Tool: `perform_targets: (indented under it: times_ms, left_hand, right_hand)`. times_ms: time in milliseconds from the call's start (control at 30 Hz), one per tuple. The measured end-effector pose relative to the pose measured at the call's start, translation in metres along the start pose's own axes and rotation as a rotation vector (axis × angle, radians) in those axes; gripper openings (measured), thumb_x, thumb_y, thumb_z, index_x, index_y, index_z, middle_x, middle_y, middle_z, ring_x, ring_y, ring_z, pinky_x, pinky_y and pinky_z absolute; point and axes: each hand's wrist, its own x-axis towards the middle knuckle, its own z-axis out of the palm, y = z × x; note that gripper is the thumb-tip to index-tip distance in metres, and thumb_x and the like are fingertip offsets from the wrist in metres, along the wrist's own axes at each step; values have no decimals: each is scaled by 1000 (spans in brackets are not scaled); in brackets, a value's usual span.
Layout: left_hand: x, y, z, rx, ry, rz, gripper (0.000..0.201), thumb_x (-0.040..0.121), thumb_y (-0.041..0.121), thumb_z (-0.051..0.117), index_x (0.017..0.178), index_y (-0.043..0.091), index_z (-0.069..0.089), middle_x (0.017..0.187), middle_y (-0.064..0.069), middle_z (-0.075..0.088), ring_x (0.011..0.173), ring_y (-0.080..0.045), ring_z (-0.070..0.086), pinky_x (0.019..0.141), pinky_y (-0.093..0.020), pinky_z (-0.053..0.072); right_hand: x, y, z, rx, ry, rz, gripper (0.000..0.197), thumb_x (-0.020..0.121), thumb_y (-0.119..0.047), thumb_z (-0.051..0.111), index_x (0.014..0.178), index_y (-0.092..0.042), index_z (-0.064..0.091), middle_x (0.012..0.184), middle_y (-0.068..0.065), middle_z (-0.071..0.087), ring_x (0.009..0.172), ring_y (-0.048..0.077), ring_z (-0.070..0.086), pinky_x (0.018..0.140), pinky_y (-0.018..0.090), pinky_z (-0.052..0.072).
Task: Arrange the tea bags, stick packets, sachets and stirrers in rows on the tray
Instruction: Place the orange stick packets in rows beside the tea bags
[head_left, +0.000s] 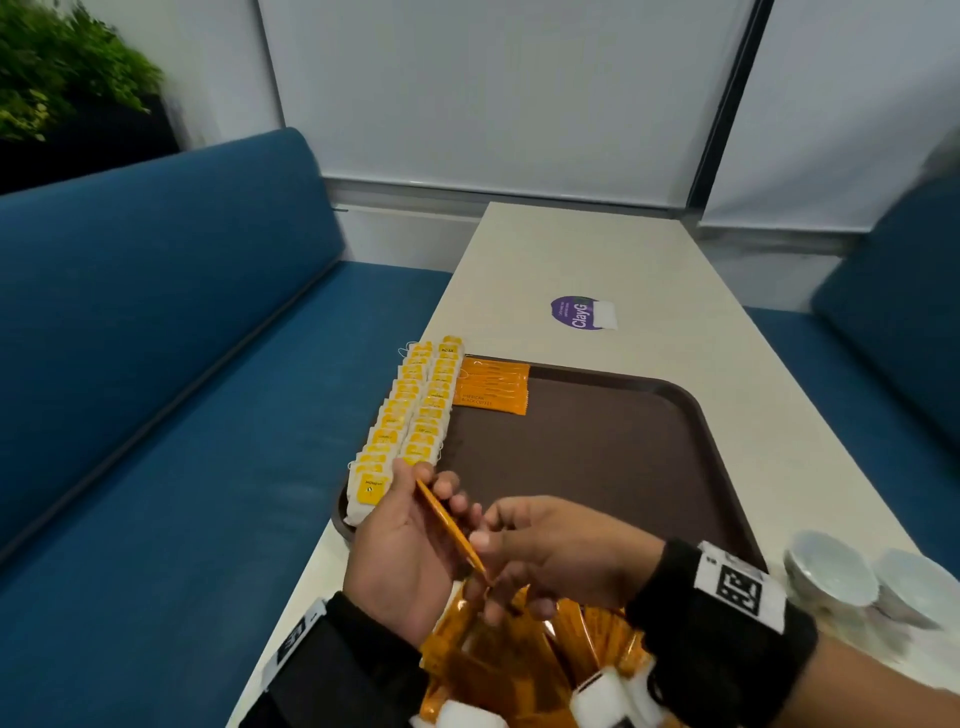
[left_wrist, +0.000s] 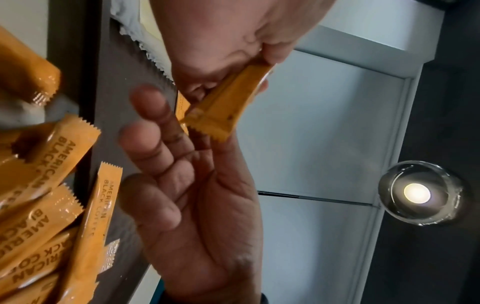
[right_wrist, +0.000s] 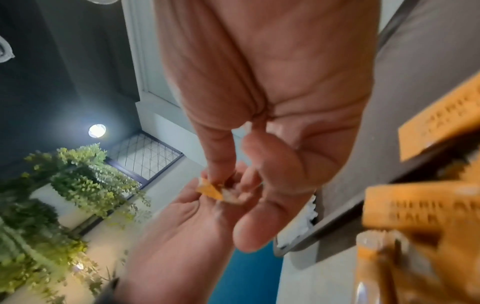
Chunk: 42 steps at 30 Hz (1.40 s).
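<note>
Your right hand (head_left: 550, 551) pinches the near end of one orange stick packet (head_left: 451, 527) between thumb and forefinger, the remaining fingers curled loosely beneath. The packet lies slantwise across your left hand (head_left: 410, 551), whose palm is turned up and whose fingers (head_left: 447, 486) are loosely bent and spread, cradling it rather than clasping it. In the left wrist view the same packet (left_wrist: 223, 107) juts from your right hand's pinch (left_wrist: 226, 41), its serrated end hanging over the left palm (left_wrist: 207, 205).

Both hands are held just above a heap of loose stick packets (head_left: 524, 660), orange and printed "American Black Coffee", piled at the near edge of the table (head_left: 561, 249) with white sachets (head_left: 597, 696) mixed among them.

Beyond the hands lies the brown tray (head_left: 597, 457). Two overlapping rows of yellow-tagged tea bags (head_left: 410, 415) run along its left side from the near corner to the far one. Beside them, in the far left corner, a short row of orange stick packets (head_left: 493, 387) lies side by side. The rest of the tray's surface is bare.

At your right, near the tray's near corner, stand two white cups (head_left: 867, 582). Farther up the table sits a round purple sticker (head_left: 576, 312) with a white sachet (head_left: 605, 314) touching its edge. Blue bench seats (head_left: 182, 364) flank the table, and a green plant (head_left: 57, 73) stands at far left.
</note>
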Motion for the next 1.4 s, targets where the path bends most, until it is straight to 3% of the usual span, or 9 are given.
perform_targets:
  times_ms: [167,300,500,667,833,967,1067,1267,1400]
  left_hand:
    - [-8,0,1,42,-28,48,44,83,58,36,66,18,39,63,1,45,59,-14,42,71,-34,40]
    - [-9,-1,-9,270,44,102,28,97,32,37,83,16,55,76,-3,53,72,-17,49,72,-34,40]
    - [-10,1,-28,455,63,34,15,93,6,49,99,15,59,79,-4,53,67,-12,49,58,-23,45]
    - [-5,-2,-30,310,104,-29,11,90,-1,51,92,9,53,84,-11,61,72,-17,62,50,-19,53]
    - [-2,-6,-22,309,64,-70,7,89,-1,52,86,5,51,74,-13,68,65,-18,68,53,-24,55]
    - [6,-5,-21,444,76,-83,4,89,4,55,86,7,54,79,-13,68,77,-22,65,62,-28,49]
    - [11,-3,-24,495,95,-96,4,89,4,56,90,7,57,74,-8,65,68,-15,62,54,-24,47]
    - [20,11,-37,476,119,-143,12,88,3,57,98,9,60,84,-8,61,71,-15,57,61,-26,46]
    - [24,16,-47,469,153,-141,11,87,4,57,95,10,61,84,-7,62,70,-15,57,62,-28,46]
  right_hand:
    - [-17,0,12,130,84,-125,7,92,-4,55,92,-10,52,70,6,62,56,13,60,40,17,39]
    - [-25,0,8,-37,326,-249,19,83,4,65,96,-6,56,74,8,62,57,16,59,43,21,40]
    - [-27,-1,-6,-87,573,-295,20,81,5,66,94,-9,61,76,5,62,57,10,57,47,21,45]
    - [-13,5,-1,191,491,-226,29,78,1,69,105,-7,60,72,1,66,58,9,62,46,21,46]
    - [10,5,13,209,436,-187,7,82,-10,69,87,-8,64,69,5,65,55,10,59,44,20,42]
    - [16,-4,11,59,407,-193,8,87,-17,66,90,-11,63,76,3,62,63,8,57,46,20,42]
    - [23,-14,4,-15,401,-167,6,91,-16,60,91,-10,59,78,7,62,61,10,59,42,21,42]
    - [59,-40,-75,-415,686,-66,12,95,-3,50,101,-8,59,69,3,56,53,9,52,36,14,39]
    - [94,-49,-115,-614,718,45,10,91,-3,57,95,-5,65,69,-1,56,58,7,50,55,16,44]
